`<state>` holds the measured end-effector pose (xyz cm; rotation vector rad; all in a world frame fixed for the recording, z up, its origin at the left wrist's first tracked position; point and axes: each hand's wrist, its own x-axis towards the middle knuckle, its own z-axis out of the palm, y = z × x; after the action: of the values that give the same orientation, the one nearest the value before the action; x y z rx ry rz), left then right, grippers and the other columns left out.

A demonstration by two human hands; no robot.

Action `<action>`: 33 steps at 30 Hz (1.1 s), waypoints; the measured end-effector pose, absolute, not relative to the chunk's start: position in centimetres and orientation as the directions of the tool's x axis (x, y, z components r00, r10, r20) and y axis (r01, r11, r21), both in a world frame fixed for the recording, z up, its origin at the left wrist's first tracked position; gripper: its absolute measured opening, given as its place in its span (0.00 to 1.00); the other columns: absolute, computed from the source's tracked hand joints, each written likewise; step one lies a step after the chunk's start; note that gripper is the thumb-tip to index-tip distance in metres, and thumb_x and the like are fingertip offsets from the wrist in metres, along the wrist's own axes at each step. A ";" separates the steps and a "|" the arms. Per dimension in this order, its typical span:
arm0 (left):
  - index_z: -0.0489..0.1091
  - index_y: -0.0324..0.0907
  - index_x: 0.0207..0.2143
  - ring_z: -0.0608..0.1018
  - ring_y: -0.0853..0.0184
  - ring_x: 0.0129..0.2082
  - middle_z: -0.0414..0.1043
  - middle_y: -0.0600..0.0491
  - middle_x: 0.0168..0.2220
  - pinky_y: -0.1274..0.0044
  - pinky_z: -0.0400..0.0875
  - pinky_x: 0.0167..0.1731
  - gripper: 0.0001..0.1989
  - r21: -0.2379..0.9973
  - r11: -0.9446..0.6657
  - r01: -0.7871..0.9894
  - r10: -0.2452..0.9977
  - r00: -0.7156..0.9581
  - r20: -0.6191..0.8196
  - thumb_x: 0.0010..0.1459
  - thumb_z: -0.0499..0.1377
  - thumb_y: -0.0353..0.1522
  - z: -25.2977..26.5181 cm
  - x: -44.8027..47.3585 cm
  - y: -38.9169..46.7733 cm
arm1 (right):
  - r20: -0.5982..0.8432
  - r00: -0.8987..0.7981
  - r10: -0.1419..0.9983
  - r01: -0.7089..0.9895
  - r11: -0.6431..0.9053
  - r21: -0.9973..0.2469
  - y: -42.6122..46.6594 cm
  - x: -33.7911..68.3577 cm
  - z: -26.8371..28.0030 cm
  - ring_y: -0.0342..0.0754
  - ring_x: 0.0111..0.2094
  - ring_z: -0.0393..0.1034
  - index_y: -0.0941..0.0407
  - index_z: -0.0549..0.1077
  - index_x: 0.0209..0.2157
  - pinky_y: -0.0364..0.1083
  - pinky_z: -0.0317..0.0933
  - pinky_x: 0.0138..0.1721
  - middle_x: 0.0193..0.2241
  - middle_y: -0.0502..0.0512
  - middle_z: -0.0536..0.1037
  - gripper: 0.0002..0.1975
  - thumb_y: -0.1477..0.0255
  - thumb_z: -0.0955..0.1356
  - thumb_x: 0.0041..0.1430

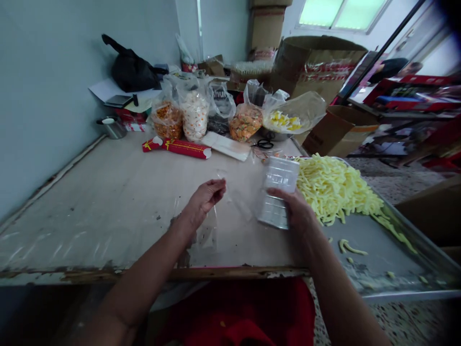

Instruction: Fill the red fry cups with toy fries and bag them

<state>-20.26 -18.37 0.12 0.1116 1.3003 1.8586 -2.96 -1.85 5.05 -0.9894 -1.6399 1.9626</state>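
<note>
Fingers pinched, my left hand (206, 198) is above the middle of the table. It holds what looks like a thin clear plastic bag (209, 230), which hangs below the fingers and is hard to make out. My right hand (297, 206) grips a clear plastic tray (278, 180) divided into compartments, thumb across its face. The tray is tilted and slightly blurred. Just right of it, a heap of pale yellow strips (334, 187) lies on a metal tray (382, 257). A few loose strips (349, 247) lie nearer the front.
Along the back of the table (108, 192) stand bags of orange snacks (167, 120), white pieces (195, 113) and flat orange pieces (245, 122). Red card sleeves (183, 148), scissors (264, 143) and a metal cup (114, 129) lie before or beside them. Cardboard boxes (317, 62) stand behind.
</note>
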 end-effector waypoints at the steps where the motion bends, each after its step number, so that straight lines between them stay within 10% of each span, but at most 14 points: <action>1: 0.68 0.39 0.28 0.72 0.77 0.23 0.71 0.57 0.24 0.82 0.68 0.28 0.23 0.815 -0.086 -0.573 0.653 -0.650 -0.388 0.36 0.77 0.39 -0.5 -20.4 -18.8 | -0.216 -0.660 0.719 0.126 -0.178 -0.976 -1.4 -3.0 5.7 0.52 0.31 0.74 0.55 0.74 0.42 0.51 0.69 0.34 0.34 0.53 0.80 0.31 0.66 0.81 0.32; 8: 0.62 0.37 0.54 0.79 0.64 0.24 0.76 0.52 0.29 0.74 0.71 0.28 0.39 0.883 0.465 -0.064 0.542 -0.769 -0.340 0.45 0.74 0.43 -1.5 -19.8 -21.2 | -0.040 -0.667 0.744 0.065 0.005 -0.998 -1.6 -3.1 8.7 0.55 0.36 0.75 0.52 0.72 0.46 0.53 0.71 0.35 0.37 0.53 0.80 0.37 0.66 0.82 0.31; 13: 0.71 0.37 0.50 0.80 0.52 0.36 0.78 0.44 0.31 0.68 0.70 0.36 0.32 0.457 0.707 0.540 0.625 -0.779 -0.046 0.51 0.68 0.50 2.1 -19.3 -21.3 | 0.070 -0.600 0.797 0.054 0.127 -0.990 -1.9 -1.2 9.5 0.56 0.39 0.75 0.49 0.72 0.49 0.54 0.71 0.38 0.40 0.51 0.80 0.39 0.68 0.83 0.31; 17: 0.74 0.39 0.48 0.79 0.54 0.45 0.78 0.41 0.44 0.66 0.70 0.44 0.18 0.314 0.491 0.812 0.820 -0.553 0.147 0.63 0.61 0.42 1.5 -18.4 -19.3 | 0.068 -0.603 0.795 0.061 0.130 -0.990 -2.4 0.1 9.9 0.56 0.40 0.75 0.47 0.71 0.51 0.55 0.71 0.39 0.41 0.51 0.80 0.39 0.70 0.83 0.34; 21: 0.65 0.48 0.62 0.62 0.47 0.66 0.62 0.42 0.66 0.51 0.55 0.62 0.36 0.307 0.068 0.949 0.977 -0.126 0.172 0.55 0.62 0.54 -2.4 -18.1 -16.9 | 0.043 -0.591 0.806 0.079 0.111 -0.991 -3.3 0.4 9.8 0.57 0.41 0.76 0.48 0.72 0.52 0.55 0.71 0.41 0.43 0.55 0.80 0.39 0.69 0.82 0.35; 29: 0.61 0.45 0.65 0.54 0.42 0.70 0.56 0.38 0.68 0.42 0.45 0.63 0.46 0.321 0.000 0.947 0.996 -0.028 0.083 0.51 0.58 0.61 -3.7 -16.2 -23.1 | -0.057 -0.560 0.826 0.153 0.035 -0.988 -5.1 0.6 8.6 0.59 0.41 0.76 0.48 0.74 0.51 0.56 0.70 0.42 0.41 0.55 0.81 0.40 0.67 0.83 0.31; 33: 0.64 0.47 0.62 0.56 0.46 0.70 0.57 0.41 0.68 0.43 0.46 0.63 0.33 0.347 0.017 0.938 0.999 -0.033 0.043 0.59 0.58 0.53 -2.6 -16.5 -26.4 | -0.063 -0.591 0.804 0.178 0.054 -0.983 -6.2 -0.1 8.2 0.59 0.41 0.75 0.51 0.73 0.51 0.58 0.70 0.43 0.42 0.55 0.81 0.39 0.65 0.82 0.33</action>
<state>-16.55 -26.37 -2.63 2.0216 2.0745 0.4161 -0.05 -6.23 8.24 -0.9814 -1.8194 1.5746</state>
